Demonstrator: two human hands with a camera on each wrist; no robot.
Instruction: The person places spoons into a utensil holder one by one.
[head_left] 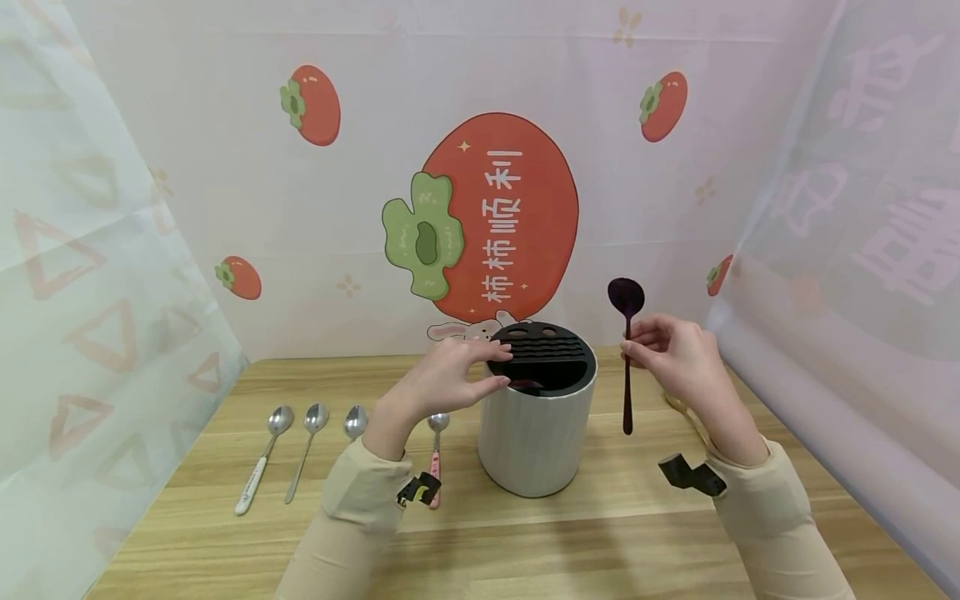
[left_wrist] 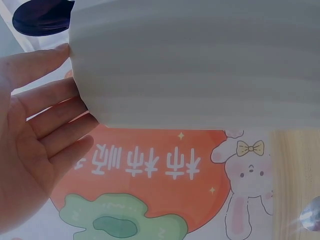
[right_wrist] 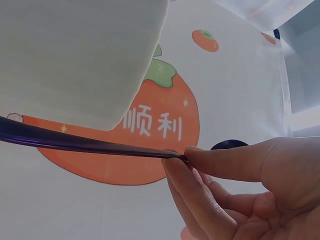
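Observation:
A white ribbed utensil holder [head_left: 534, 446] with a black slotted lid [head_left: 547, 346] stands mid-table. My left hand [head_left: 442, 379] reaches over its left side, the fingers nearly straight with fingertips right at the rim. To the right of the holder, my right hand [head_left: 678, 354] pinches a dark purple spoon [head_left: 627, 367] by the handle between thumb and fingers. That spoon is upright, bowl at the top, its handle end hanging down. In the right wrist view the pinched handle [right_wrist: 90, 145] runs leftward below the holder. Past the holder's edge, the left wrist view shows a dark spoon bowl [left_wrist: 42, 17].
Left of the holder lie a white-handled spoon [head_left: 261, 468], a silver spoon [head_left: 306, 450], another spoon [head_left: 356, 421] partly behind my left arm, and a pink-handled spoon [head_left: 436, 458]. A gold spoon [head_left: 682, 408] lies partly behind my right wrist. Printed cloth [head_left: 172, 167] encloses the table.

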